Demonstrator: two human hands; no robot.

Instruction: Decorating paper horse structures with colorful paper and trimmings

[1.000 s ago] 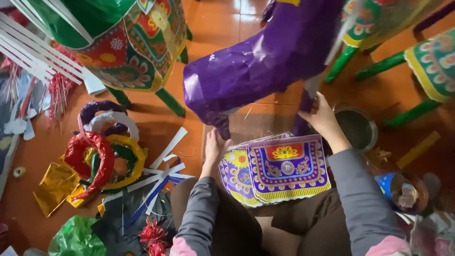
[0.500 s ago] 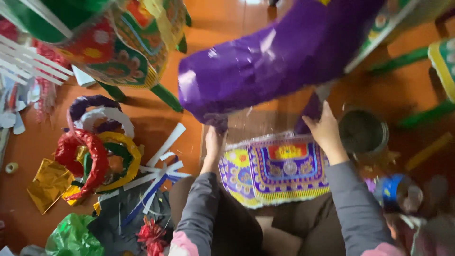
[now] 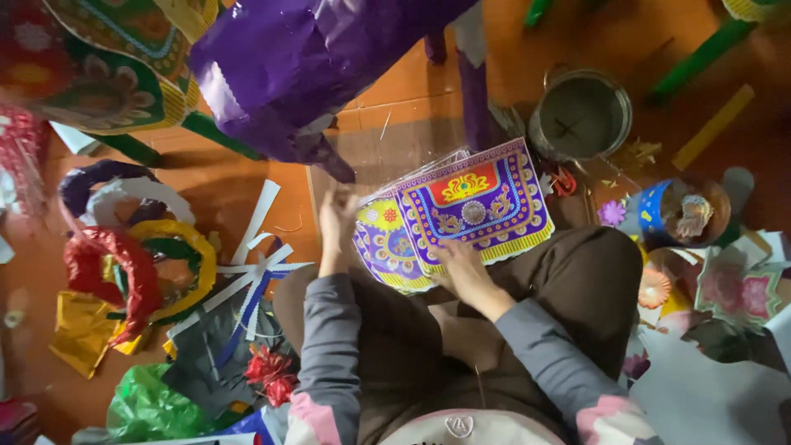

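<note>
Your right hand [image 3: 463,276] pinches the near edge of the purple panels [image 3: 461,210] on your lap; your left hand [image 3: 338,224], blurred, grip unclear, hovers beside them. The purple figure [image 3: 313,66] above remains undecorated.

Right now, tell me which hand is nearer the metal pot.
Right. The right hand rests on the purple paper panels, below-left of the metal pot. The left hand lies farther left, at the stack's far edge.
</note>
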